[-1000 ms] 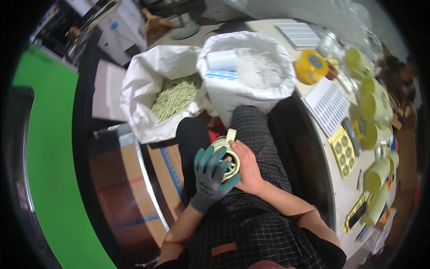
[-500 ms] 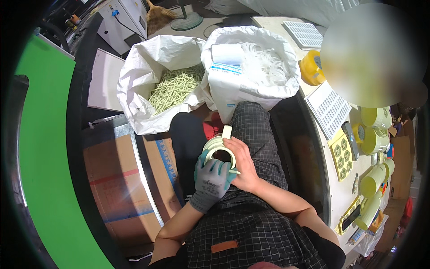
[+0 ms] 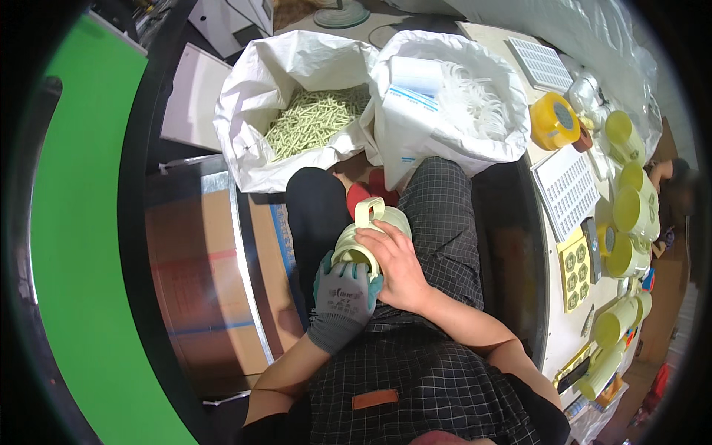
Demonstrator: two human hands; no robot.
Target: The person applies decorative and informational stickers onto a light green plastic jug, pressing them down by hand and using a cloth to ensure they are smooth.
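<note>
A pale yellow-green plastic jug-like container (image 3: 396, 218) with a loop handle (image 3: 368, 211) lies tilted between my knees, its round opening (image 3: 359, 259) facing back toward me. My right hand (image 3: 394, 263), bare, wraps over the body, its fingertips close below the handle. At the opening, my left hand (image 3: 344, 298), in a grey glove with green fingers, is bent round the near left rim. Its fingertips are partly hidden at the rim, so I cannot tell whether they pinch something small too.
Ahead stand two white sacks: one of small pale green sticks (image 3: 315, 122), one of translucent white rings (image 3: 475, 104). The right-hand table (image 3: 552, 326) bears label sheets (image 3: 567, 189), yellow tape (image 3: 553, 121), a sticker sheet (image 3: 574, 271) and several similar containers (image 3: 633, 211). Cardboard (image 3: 200, 289) lies left.
The container has turned so that its opening faces more toward me and its handle shows more fully. The thin pale green stick by my left fingers no longer shows. The view has shifted.
</note>
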